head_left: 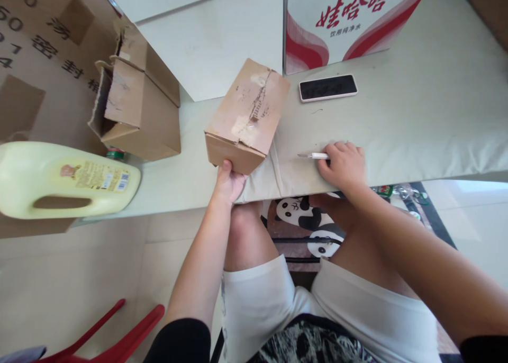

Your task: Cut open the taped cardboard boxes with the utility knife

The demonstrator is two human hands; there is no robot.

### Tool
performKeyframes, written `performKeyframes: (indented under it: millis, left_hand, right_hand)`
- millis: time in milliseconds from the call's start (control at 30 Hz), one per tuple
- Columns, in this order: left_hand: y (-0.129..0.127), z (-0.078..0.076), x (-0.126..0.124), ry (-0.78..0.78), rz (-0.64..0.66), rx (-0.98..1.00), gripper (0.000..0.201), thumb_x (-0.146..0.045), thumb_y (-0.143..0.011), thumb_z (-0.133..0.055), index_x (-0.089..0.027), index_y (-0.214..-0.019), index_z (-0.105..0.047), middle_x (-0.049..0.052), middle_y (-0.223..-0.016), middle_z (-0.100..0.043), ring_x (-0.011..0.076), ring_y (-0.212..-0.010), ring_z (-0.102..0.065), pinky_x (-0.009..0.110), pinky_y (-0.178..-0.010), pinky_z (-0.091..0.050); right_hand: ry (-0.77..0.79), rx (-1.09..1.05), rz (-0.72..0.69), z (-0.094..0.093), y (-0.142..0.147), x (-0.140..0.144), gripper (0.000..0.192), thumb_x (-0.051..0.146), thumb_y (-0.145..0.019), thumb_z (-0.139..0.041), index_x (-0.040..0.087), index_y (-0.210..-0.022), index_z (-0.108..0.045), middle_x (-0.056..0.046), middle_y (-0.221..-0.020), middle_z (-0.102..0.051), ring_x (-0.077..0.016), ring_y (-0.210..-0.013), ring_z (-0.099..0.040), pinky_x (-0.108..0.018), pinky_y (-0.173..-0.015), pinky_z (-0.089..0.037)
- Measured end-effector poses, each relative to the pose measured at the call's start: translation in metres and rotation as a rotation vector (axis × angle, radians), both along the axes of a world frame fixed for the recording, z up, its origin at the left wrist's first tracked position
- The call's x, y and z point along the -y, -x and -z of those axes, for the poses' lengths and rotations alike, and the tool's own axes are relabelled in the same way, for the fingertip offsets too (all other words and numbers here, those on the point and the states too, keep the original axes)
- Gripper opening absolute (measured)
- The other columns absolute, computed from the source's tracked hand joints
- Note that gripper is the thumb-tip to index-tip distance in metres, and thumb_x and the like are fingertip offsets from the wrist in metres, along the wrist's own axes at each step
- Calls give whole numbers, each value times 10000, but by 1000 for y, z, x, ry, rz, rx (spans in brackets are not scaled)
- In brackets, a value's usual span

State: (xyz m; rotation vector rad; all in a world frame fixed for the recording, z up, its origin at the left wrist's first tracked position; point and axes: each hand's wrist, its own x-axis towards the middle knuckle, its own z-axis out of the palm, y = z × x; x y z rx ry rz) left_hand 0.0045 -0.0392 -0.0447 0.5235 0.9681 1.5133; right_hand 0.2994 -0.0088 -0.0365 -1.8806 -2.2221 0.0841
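Two hands at the near edge of the desk (416, 125), one thing each. Left hand (228, 183) is curled round the near bottom corner of a small taped cardboard box (248, 114), thumb up on its front face, fingers hidden underneath. Box sits at the near edge, slightly left of the person, long axis running away & a bit right; torn tape seam runs along the top. Right hand (344, 164) rests on the desk just right of the box, fingers closed over the handle of a small knife (313, 155). Blade tip pointing left, straight toward the box w/ a short gap between them. So the right hand has the blade, left steadies.

Further out: black phone (328, 87) face-up behind the knife hand. White & red carton (341, 19) at the far edge, red Chinese chars, smaller line beneath, too small to read surely. Open brown box (135, 114) to the left; pale yellow jug (59, 178) w/ label, unreadable, near left corner. Big carton (47, 51) far left has printed chars & digits, partly cut off.
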Motion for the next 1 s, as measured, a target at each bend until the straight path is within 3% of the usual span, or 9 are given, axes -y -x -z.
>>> performKeyframes:
  millis: [333, 533, 800, 1000]
  left_hand:
    - [0, 1, 0, -12, -3, -5, 663, -623, -593, -885, -246, -1093, -668, 105, -1220, -734, 343, -1388, -550, 457, -1028, -581]
    - [-1, -2, 0, -10, 3, -3, 725, -649, -523, -904, -248, -1085, -684, 113, -1282, -715, 377, -1414, -513, 458, -975, -606]
    - [-1, -3, 0, 3, 3, 0, 647, -639, -607, -868, -263, -1098, -675, 90, -1286, -718, 345, -1424, -510, 468, -1035, -580]
    - [0, -4, 0, 3, 26, 6, 695, -665, -552, -883, -253, -1077, -688, 95, -1292, -715, 368, -1408, -523, 470, -1009, -595]
  right_hand:
    - [-27, -8, -8, 2, -1, -1, 227, 326, -890, -440, 203, -899, -631, -137, -945, -676, -310, -942, -526, -413, -785, -297]
    - [-7, -6, 5, 2, 0, 0, 223, 319, -882, -444, 199, -903, -632, -136, -949, -675, -308, -942, -527, -420, -800, -299]
    - [-4, -14, 3, 1, -1, 0, 235, 311, -885, -442, 196, -929, -642, -140, -952, -666, -320, -965, -526, -426, -809, -304]
    - [23, 0, 7, 0, 0, -1, 254, 317, -895, -437, 187, -943, -651, -147, -955, -670, -322, -970, -525, -425, -805, -301]
